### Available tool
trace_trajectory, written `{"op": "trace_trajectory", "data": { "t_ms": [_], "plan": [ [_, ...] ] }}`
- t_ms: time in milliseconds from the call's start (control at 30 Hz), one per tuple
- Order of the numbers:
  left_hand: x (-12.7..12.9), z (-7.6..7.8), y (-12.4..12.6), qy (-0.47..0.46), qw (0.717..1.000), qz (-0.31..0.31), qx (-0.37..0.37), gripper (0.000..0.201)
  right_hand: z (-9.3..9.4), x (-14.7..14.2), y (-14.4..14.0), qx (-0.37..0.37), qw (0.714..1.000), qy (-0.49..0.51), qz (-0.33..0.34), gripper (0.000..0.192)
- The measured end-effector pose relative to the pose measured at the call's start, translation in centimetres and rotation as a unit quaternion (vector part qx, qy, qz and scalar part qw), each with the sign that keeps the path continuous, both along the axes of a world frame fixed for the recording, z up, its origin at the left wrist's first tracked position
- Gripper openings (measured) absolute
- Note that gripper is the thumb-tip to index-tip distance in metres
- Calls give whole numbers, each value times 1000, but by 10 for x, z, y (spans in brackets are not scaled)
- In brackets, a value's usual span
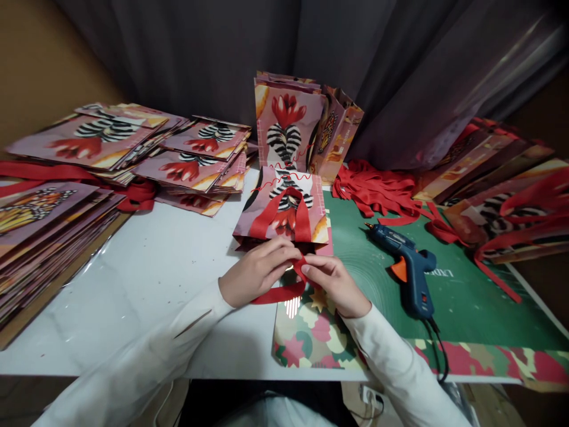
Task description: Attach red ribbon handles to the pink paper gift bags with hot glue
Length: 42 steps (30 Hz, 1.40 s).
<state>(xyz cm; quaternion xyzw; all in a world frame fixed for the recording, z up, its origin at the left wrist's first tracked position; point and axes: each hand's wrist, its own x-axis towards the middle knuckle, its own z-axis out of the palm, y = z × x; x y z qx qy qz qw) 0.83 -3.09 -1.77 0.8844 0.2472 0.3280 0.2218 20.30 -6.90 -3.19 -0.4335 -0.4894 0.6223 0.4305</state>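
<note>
A paper gift bag (284,222) with a zebra-stripe and red tulip print lies on the table, its open end toward me. A red ribbon handle loops over its upper face. Just in front of the bag's mouth, my left hand (262,270) pinches a red ribbon (287,292) with its fingertips. My right hand (335,281) grips the same ribbon close beside, thumb and index finger pressed together. The ribbon hangs in a loop between and below my hands. Whether its ends touch the bag is hidden by my fingers.
A blue glue gun (411,267) lies on a green mat (480,296) at right, near a heap of red ribbons (377,187). Flat bag stacks (106,139) fill the left. Finished-looking bags (284,118) stand behind, more bags (502,201) at far right. Camouflage-patterned paper (311,338) lies below my hands.
</note>
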Motion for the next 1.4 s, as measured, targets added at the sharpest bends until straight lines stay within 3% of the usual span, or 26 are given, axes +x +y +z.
{"op": "trace_trajectory", "data": {
  "t_ms": [467,700,900,1100,1233,1400],
  "plan": [
    [0,-2,-1,16,1000,9,26,17,6,-2,0,-31,999,36,-2,22],
    [1,-3,-2,25,998,12,54,31,1,-1,-1,-44,998,42,-22,25],
    [1,-4,-4,-32,999,42,11,16,-1,-1,-1,-29,998,52,9,21],
    [4,2,-7,30,997,64,13,18,1,-2,-1,27,1000,-13,6,24],
    [5,1,-7,25,994,103,29,16,2,-4,-1,42,998,-18,37,26],
    [-1,-3,-3,-38,984,164,-62,21,7,-4,-2,8,995,6,95,31]
  ]
}}
